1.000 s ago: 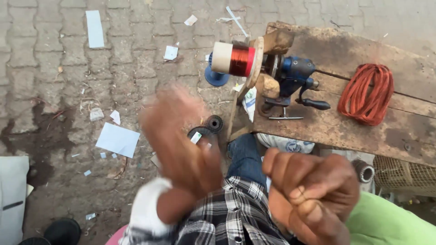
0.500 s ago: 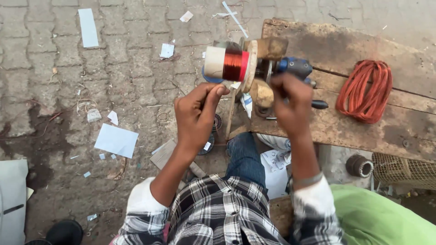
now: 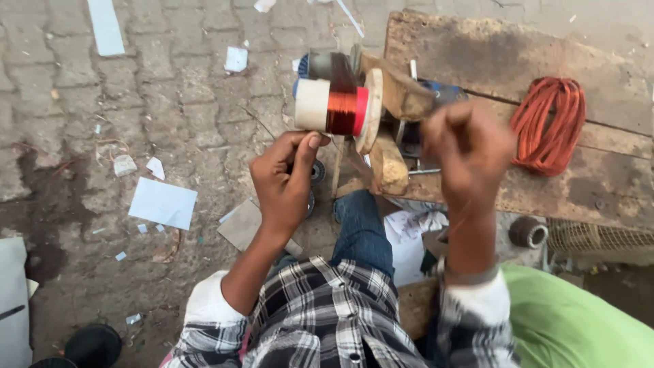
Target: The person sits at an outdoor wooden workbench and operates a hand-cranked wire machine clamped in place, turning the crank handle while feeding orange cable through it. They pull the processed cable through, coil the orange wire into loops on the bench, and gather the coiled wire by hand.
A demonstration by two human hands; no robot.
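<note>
Since half a second ago, right hand [image 3: 470,146] has lifted, blurred, fingers curled; what it holds cannot be told. Left hand [image 3: 286,178], loosely closed, sits below spool [image 3: 334,105] at desk [image 3: 477,54] edge. Copper winding covers part of spool; remainder bare.

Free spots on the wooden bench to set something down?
Bare wood on the bench behind the winder, left of the orange cord coil, and along the front edge under the coil. Crowded around the copper spool, where the left hand and right hand work.

Street workshop, paving bricks [image 3: 170,102], wooden workbench [image 3: 490,61]
</note>
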